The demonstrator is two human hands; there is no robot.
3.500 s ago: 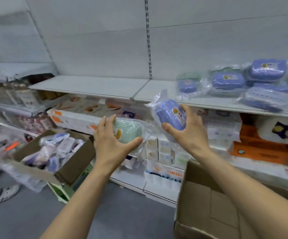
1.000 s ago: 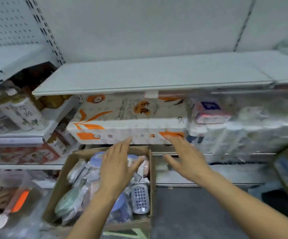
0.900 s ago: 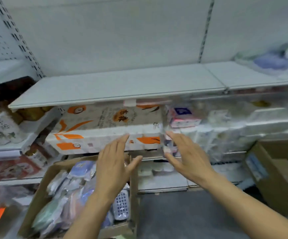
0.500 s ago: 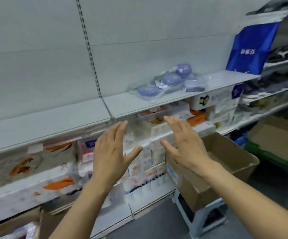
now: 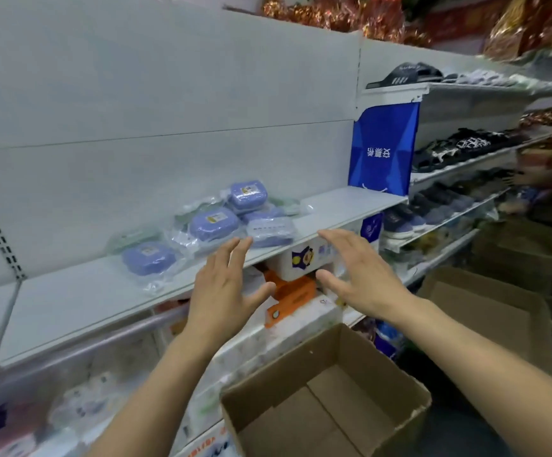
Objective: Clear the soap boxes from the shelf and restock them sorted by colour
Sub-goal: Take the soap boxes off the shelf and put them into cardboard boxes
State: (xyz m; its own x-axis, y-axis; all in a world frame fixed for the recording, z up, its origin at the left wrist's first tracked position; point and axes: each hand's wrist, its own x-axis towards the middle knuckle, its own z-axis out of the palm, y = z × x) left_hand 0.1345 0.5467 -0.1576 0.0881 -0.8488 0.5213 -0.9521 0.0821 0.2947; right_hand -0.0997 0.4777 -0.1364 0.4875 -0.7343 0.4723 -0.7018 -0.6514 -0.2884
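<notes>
Left hand (image 5: 223, 291): fingers spread, palm forward, holding nothing. Right hand (image 5: 357, 275): likewise spread and empty, just beside the left, a gap between them.

Below both hands, nearest: open cardboard box (image 5: 330, 400), flaps up, bare brown floor showing inside.

Just beyond the fingertips: white shelf (image 5: 80, 301), front edge level with them.

On the shelf, ahead and left of the left hand: bagged soap boxes (image 5: 213, 222) in a loose cluster, mostly purple, some pale green behind; one purple box (image 5: 247, 196) stacked on top.

Beyond the right hand, at the shelf's far end: blue bag (image 5: 383, 150), hanging.
</notes>
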